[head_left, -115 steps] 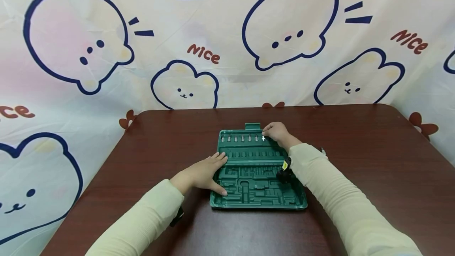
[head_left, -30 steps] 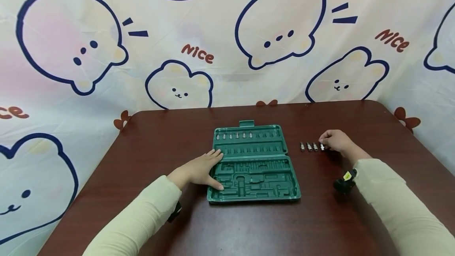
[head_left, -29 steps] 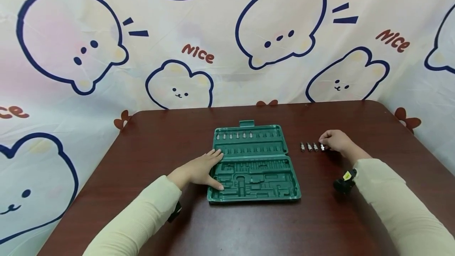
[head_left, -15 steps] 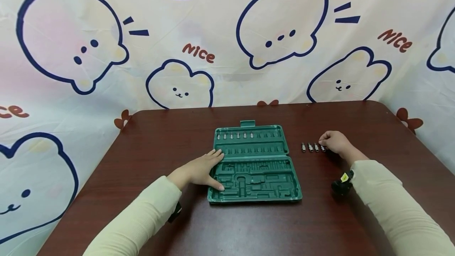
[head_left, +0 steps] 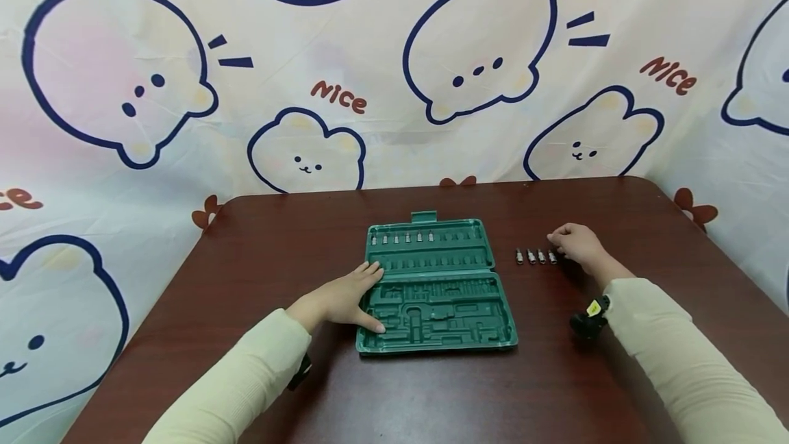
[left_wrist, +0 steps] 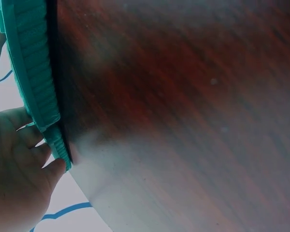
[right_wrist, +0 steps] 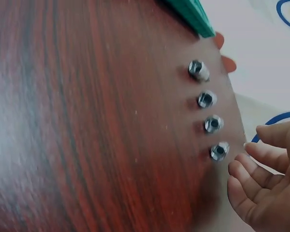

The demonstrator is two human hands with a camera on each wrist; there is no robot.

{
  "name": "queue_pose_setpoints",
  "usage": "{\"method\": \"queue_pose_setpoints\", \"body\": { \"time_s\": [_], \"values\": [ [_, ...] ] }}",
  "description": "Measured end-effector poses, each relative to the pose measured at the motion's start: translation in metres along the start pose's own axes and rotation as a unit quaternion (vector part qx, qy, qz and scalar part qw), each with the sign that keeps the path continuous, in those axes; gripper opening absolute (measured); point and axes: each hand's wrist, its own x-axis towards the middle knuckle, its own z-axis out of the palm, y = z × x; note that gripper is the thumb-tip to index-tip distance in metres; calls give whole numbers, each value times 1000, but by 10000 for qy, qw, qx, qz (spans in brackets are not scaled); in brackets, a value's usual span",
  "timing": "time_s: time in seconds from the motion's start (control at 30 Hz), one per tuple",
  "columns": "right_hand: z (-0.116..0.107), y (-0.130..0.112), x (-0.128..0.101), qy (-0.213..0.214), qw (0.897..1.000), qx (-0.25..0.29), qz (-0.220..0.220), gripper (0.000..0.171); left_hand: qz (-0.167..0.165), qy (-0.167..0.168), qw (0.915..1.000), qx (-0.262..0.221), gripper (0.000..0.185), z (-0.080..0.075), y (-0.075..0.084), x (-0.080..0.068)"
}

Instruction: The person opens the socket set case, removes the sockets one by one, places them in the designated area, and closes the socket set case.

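An unfolded green plastic socket case lies on the table, with several small metal sockets in the left part of its top row. My left hand rests on the case's left edge, fingers spread and thumb over the lower half; the left wrist view shows the palm beside the case's side wall. To the right of the case, several sockets stand in a row on the table. Just behind the right end of that row is my right hand, its fingers loosely bent and holding nothing, close to the end socket.
The brown wooden table reaches back to a cloth backdrop printed with cartoon bears. A black wrist camera hangs under the right forearm, low over the table.
My right hand has moved from the case's top row to the table on the right, let go of a socket at the row's right end and drawn slightly back from it. The left hand stays put.
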Motion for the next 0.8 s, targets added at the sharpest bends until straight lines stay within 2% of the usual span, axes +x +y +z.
{"method": "queue_pose_setpoints", "body": {
  "time_s": [0.33,0.57,0.8],
  "values": [
    [15,-38,3,-227,9989,398,-49,47,205,238,9991,290,104,7,-6,0],
    [43,-66,10,-662,9943,807,-228,45,317,381,9958,775,104,8,-7,-3],
    [72,-90,22,-1051,9865,1189,-414,40,542,463,9946,760,102,6,-5,-5]
  ]
}}
